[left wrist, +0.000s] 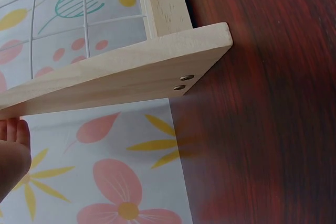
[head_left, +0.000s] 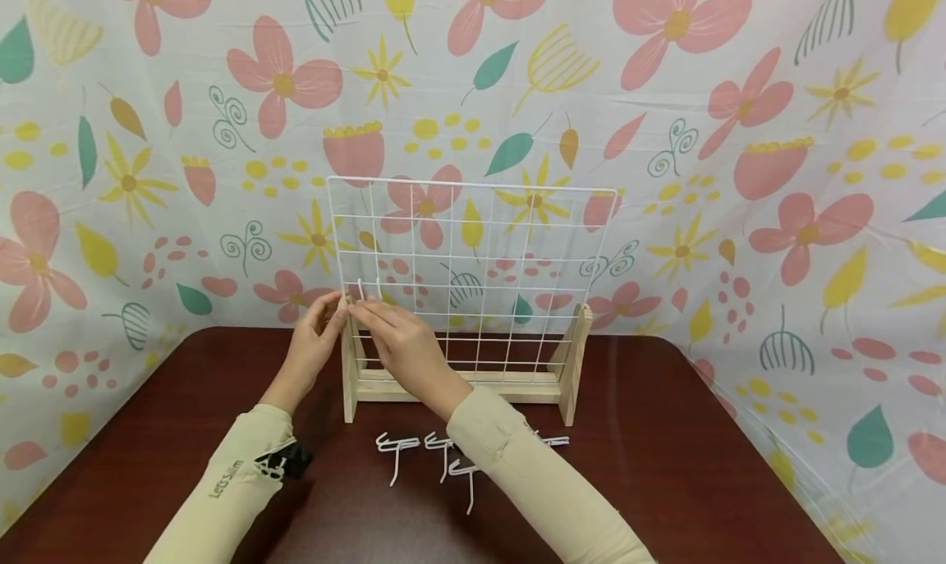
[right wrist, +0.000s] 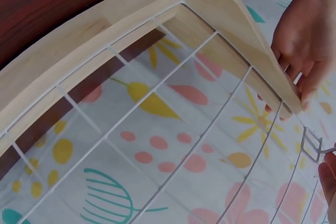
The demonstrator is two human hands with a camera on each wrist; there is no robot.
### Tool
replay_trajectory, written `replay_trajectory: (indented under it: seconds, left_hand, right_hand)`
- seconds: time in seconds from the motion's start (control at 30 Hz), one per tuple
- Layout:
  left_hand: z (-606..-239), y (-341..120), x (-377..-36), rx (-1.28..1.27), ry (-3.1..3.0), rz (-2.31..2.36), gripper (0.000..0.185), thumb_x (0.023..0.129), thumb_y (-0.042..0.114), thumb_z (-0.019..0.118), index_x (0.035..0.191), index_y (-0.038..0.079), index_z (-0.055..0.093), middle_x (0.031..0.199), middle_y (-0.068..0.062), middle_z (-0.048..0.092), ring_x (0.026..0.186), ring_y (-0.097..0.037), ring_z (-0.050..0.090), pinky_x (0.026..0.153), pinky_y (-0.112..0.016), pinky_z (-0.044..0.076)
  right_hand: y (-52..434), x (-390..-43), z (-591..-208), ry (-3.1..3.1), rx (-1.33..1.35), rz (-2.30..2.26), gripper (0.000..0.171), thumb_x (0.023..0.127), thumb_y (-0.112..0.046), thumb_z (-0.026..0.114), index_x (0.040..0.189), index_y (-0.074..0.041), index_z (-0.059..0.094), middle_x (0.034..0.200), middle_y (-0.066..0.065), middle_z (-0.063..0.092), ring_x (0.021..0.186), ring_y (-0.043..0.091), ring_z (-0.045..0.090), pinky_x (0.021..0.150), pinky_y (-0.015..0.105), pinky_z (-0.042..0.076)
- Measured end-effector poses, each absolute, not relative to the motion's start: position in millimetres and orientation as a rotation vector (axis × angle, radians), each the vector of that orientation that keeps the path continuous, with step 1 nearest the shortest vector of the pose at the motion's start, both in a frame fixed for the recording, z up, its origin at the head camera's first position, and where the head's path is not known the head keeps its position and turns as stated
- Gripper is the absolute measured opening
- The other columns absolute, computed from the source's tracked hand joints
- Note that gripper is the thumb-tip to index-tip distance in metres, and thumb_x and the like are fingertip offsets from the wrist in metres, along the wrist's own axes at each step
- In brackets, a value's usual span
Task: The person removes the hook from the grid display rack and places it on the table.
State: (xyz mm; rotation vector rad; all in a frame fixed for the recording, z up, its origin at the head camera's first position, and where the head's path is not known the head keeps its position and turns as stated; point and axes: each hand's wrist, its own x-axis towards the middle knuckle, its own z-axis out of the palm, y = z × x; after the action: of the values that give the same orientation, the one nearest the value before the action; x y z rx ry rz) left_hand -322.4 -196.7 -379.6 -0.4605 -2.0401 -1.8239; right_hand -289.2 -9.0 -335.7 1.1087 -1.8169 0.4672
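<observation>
A white wire grid (head_left: 473, 277) stands upright in a wooden stand (head_left: 458, 383) on the dark red desk (head_left: 665, 465). Both hands meet at the grid's lower left corner. The right hand (head_left: 402, 342) pinches a small white hook (head_left: 362, 291) against the wires, and the left hand (head_left: 314, 342) holds the grid's left edge beside the stand's post, fingers curled around it. More white hooks (head_left: 429, 453) lie on the desk just in front of the stand, partly under the right sleeve (head_left: 532, 474).

The right forearm (head_left: 517, 457) covers part of the loose white hooks (head_left: 414, 449).
</observation>
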Motion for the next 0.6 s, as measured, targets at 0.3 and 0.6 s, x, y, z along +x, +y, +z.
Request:
replay_trajectory:
  seconds: [0.3, 0.6]
  left_hand:
    - [-365.8, -191.3, -307.8, -0.513, -2.023, -1.824, 0.039, 0.1, 0.003, 0.048, 0.135, -0.013, 0.042, 0.125, -0.033, 0.049, 0.095, -0.001, 0.052, 0.08, -0.01, 0.044]
    - [-357.5, -190.1, -300.4, -0.502, -2.045, -1.832, 0.039, 0.101, 0.005, 0.048, 0.135, -0.012, 0.042, 0.125, -0.032, 0.049, 0.094, 0.0, 0.052, 0.081, -0.01, 0.044]
  right_hand:
    - [2.6, -282.0, -333.1, -1.802, 1.115, 0.391, 0.04, 0.083, 0.006, 0.068, 0.121, -0.007, 0.066, 0.117, 0.007, 0.067, 0.113, 0.018, 0.061, 0.101, 0.022, 0.041]
    - [15.7, -277.0, -329.6, -1.781, 1.136, 0.371, 0.036, 0.086, 0.003, 0.067, 0.121, -0.006, 0.066, 0.116, 0.007, 0.068, 0.112, 0.02, 0.062, 0.099, 0.024, 0.044]
